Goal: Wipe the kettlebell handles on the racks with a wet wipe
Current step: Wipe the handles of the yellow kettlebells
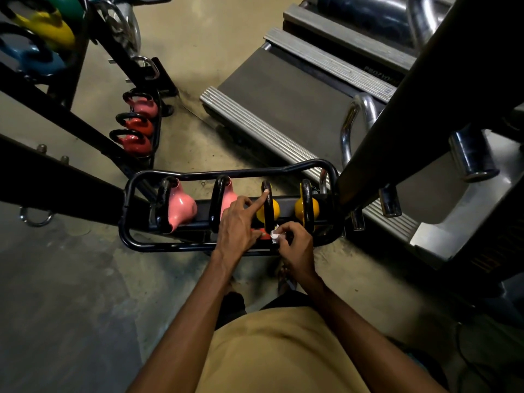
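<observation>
A low black rack [226, 175] holds two pink kettlebells [181, 207] and two yellow kettlebells [307, 208], all with black handles. My left hand [236, 222] reaches over the rack, its index finger stretched out and touching the top of the left yellow kettlebell's handle [268, 207]. My right hand [295, 245] pinches a small crumpled white wet wipe [275, 235] against the near, lower end of that same handle. A red object [265, 235] shows between my hands; what it is I cannot tell.
A second rack [154, 126] at the left holds a pink and two red kettlebells [137, 129]. Higher shelves at top left carry yellow, blue and green kettlebells [51, 29]. A treadmill [283, 103] lies to the right, with a black upright post [397, 114] beside the rack.
</observation>
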### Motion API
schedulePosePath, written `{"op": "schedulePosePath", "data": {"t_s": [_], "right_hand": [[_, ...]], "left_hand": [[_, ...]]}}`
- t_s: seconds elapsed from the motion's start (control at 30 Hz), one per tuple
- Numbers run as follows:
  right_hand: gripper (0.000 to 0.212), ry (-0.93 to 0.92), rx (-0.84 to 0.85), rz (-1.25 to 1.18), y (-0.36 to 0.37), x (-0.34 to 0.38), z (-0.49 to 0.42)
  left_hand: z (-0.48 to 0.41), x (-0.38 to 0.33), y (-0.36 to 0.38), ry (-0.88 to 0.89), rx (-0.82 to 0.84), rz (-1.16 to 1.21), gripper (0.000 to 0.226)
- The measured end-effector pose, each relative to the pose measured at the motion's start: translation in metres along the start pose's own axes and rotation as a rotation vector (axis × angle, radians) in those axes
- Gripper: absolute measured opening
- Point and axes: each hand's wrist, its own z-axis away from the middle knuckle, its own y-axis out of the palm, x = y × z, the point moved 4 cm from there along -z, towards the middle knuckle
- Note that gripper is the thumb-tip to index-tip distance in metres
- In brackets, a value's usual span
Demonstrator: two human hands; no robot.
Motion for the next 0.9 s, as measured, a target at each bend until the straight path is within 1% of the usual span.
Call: {"op": "schedulePosePath", "data": {"t_s": [0.07,0.2,0.3,0.37,0.47,0.53,0.6,0.67,0.77,0.83,0.9], "right_hand": [[0.019,0.077,-0.031,-0.072,0.001,0.000,-0.002],[0.024,0.167,-0.048,-0.159,0.005,0.007,-0.010],[0.018,0.217,-0.064,-0.222,0.011,0.016,-0.022],[0.021,0.220,-0.022,-0.178,0.017,0.017,-0.029],[0.026,0.200,0.082,-0.042,0.020,0.014,-0.028],[0.028,0.139,0.102,0.067,0.020,0.015,-0.025],[0.028,0.136,0.122,0.095,0.021,0.019,-0.026],[0.025,0.199,0.170,0.039,0.022,0.025,-0.031],[0.014,0.455,0.264,-0.243,0.026,0.034,-0.043],[0.020,0.572,0.278,-0.384,0.024,0.043,-0.052],[0.024,0.598,0.277,-0.414,0.020,0.050,-0.057]], "left_hand": [[0.000,-0.003,0.000,-0.005,-0.002,-0.008,0.107],[0.002,-0.007,0.002,-0.005,-0.030,-0.035,0.106],[0.004,-0.006,0.002,-0.011,-0.028,-0.046,0.105],[0.005,-0.005,0.002,-0.015,-0.016,-0.050,0.105],[0.007,-0.005,0.002,-0.020,-0.002,-0.078,0.104],[0.008,-0.005,0.003,-0.026,0.006,-0.077,0.103],[0.009,-0.004,0.003,-0.032,0.011,-0.094,0.104],[0.009,-0.003,0.003,-0.034,0.010,-0.109,0.105],[0.011,0.000,0.002,-0.044,0.023,-0.116,0.104],[0.012,0.000,0.000,-0.052,0.023,-0.120,0.103],[0.010,-0.003,-0.001,-0.051,0.024,-0.126,0.104]]}}
